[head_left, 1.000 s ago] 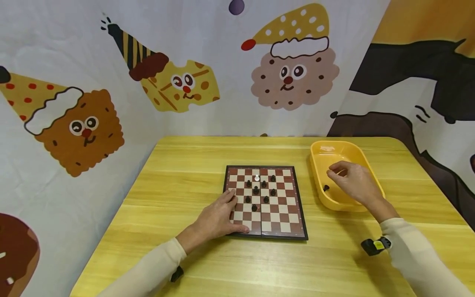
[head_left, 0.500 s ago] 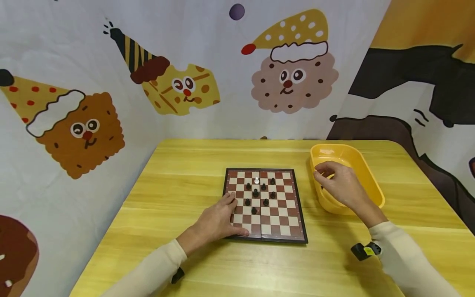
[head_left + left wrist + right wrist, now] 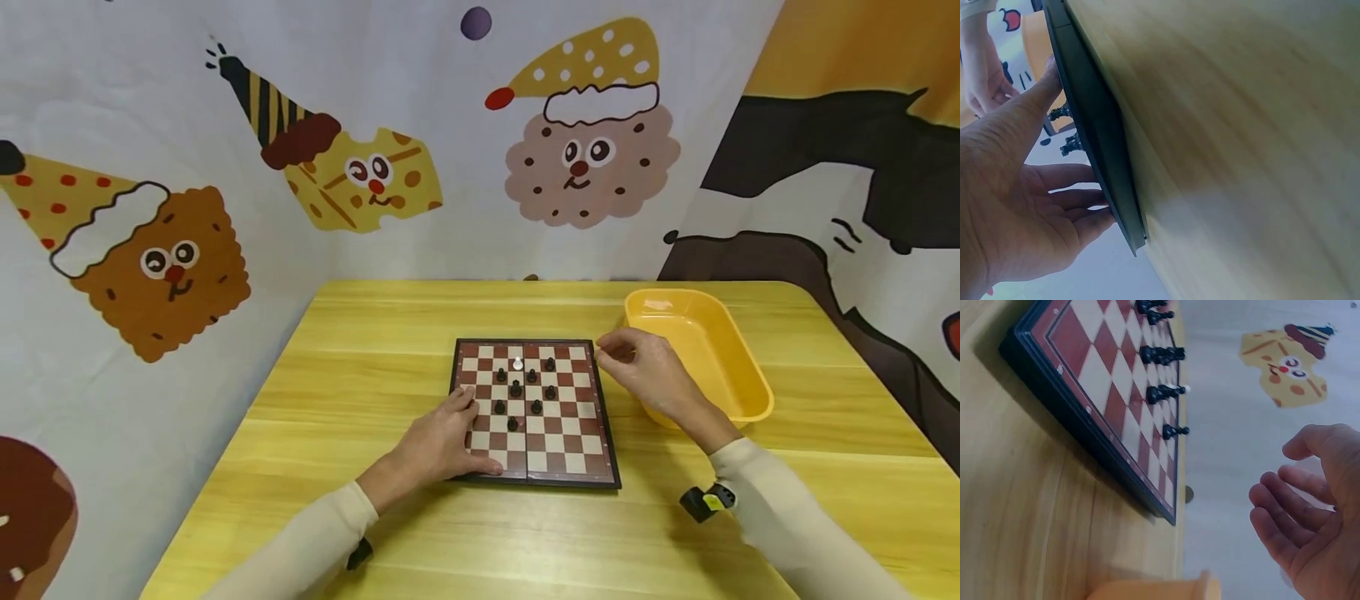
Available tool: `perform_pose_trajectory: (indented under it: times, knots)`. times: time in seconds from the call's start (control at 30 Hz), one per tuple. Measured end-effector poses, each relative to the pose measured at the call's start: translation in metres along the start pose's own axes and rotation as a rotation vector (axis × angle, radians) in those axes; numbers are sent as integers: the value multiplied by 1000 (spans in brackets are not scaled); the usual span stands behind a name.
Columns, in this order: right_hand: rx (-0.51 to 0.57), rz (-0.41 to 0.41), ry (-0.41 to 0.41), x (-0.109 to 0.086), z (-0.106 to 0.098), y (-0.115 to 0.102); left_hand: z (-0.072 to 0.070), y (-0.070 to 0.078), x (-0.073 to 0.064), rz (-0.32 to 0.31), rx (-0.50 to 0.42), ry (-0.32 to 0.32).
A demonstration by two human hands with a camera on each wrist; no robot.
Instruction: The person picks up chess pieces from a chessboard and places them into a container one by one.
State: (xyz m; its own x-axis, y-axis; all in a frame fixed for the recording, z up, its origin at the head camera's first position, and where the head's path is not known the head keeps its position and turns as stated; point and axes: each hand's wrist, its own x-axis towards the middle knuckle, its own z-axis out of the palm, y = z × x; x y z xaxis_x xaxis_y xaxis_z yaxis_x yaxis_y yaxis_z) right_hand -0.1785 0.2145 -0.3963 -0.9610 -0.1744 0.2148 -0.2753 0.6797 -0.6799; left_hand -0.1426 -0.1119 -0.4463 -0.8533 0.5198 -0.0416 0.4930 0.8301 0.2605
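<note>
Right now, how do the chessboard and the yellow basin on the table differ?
The chessboard is checkered red-brown and cream with a black edge, while the yellow basin is one plain color. The chessboard is flat; the yellow basin has raised walls. The left hand rests on the chessboard, not on the yellow basin. Both sit on the wood-grain table.

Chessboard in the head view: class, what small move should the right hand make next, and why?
Probably reach over the chessboard and pinch the nearest black piece. The right hand hovers by the board's right edge with no piece visible in its grasp, while the left hand touches the left side, which may steady it.
</note>
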Motion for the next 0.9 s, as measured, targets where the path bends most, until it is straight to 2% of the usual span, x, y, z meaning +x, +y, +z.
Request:
perform_pose_trajectory:
  times: [0.2, 0.4, 0.67, 0.9]
  knots:
    - [-17, -44, -42, 8, 15, -5, 0, 1, 3, -2, 23, 2]
    - [-20, -94, -48, 7, 31, -9, 1, 1, 1, 10, 54, 5]
    - [14, -46, -93, 5, 42, -9, 0, 0, 0, 17, 54, 30]
    - [-59, -34, -114, 5, 48, -5, -1, 0, 1, 29, 46, 21]
